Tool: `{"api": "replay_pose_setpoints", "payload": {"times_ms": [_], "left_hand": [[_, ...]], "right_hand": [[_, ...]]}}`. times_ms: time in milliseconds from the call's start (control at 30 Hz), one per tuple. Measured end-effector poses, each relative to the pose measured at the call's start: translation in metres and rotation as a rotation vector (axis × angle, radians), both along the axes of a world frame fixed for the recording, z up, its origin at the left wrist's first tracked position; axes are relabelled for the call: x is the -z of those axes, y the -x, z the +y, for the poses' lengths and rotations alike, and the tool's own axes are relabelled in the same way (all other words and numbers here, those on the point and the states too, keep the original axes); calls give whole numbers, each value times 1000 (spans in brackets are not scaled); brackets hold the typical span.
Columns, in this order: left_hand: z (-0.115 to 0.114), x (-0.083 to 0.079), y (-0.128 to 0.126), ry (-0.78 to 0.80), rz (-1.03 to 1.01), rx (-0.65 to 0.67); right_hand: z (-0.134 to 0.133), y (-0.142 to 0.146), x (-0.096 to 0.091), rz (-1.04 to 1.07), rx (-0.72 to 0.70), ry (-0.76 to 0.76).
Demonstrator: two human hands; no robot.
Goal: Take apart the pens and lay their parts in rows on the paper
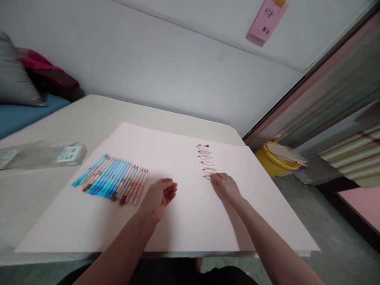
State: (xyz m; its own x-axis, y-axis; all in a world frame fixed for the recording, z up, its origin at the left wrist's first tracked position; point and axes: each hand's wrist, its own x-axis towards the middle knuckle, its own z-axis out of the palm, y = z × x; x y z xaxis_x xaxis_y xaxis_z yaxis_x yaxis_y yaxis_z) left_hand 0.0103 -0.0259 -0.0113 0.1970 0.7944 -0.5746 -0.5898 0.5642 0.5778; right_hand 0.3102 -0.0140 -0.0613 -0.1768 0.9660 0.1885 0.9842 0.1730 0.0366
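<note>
My right hand (226, 187) reaches to the near end of a column of short, slim, pale pieces with dark pointed tips (208, 162). Its fingertips are pinched at the nearest piece (207, 177), which they partly cover. My left hand (159, 196) hovers over the pink sheet, fingers curled in and nothing visible in them. Just left of it lies a row of slim pens (111, 178), side by side, in blue, turquoise, brown, grey and pale pink. Their narrow tips point away from me.
The pink sheet (178, 158) lies on a pale table (97, 114). A clear plastic sleeve with a white label (44, 155) rests at the left. Behind are a white wall and a pink note (267, 19). A yellow bin (274, 160) stands on the floor at the right.
</note>
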Motion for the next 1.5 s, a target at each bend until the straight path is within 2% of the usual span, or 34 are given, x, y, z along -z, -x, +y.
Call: {"api": "replay_pose_setpoints", "payload": {"times_ms": [167,267,367,500,633,733,833,933,1000,1067,1133,1233,1367,1500], "left_hand": [[-1,0,1,-4,-16,2],[-3,-1,0,-13,-15,18],[-8,-4,-3,-56,26,98],[-18,-7,-7,-173,166,281],[-25,-7,-4,-309,281,363],[-26,-9,1,-368,352,354],[-21,-13,8,-412,456,360],[-8,-16,22,-553,737,483],[2,-15,37,-674,1138,589],[12,-10,52,-644,1583,614],[20,-4,66,-637,1886,669],[26,5,77,-592,2044,771],[31,11,74,-603,2079,837],[34,15,65,-624,2096,847]], "right_hand": [[-5,0,-3,-17,-3,-6],[-13,10,-11,-1,-9,-15],[-23,36,-26,24,-50,22],[-34,88,-50,37,-115,153],[-44,134,-69,96,-84,293],[-50,152,-70,166,-78,385],[-55,157,-60,199,-103,406],[-56,155,-47,175,-95,403],[-56,154,-43,127,-77,396],[-55,155,-42,89,-66,383],[-55,155,-44,79,-50,367],[-54,156,-45,89,-31,366],[-56,156,-44,101,-25,420],[-57,156,-46,110,-31,434]]}}
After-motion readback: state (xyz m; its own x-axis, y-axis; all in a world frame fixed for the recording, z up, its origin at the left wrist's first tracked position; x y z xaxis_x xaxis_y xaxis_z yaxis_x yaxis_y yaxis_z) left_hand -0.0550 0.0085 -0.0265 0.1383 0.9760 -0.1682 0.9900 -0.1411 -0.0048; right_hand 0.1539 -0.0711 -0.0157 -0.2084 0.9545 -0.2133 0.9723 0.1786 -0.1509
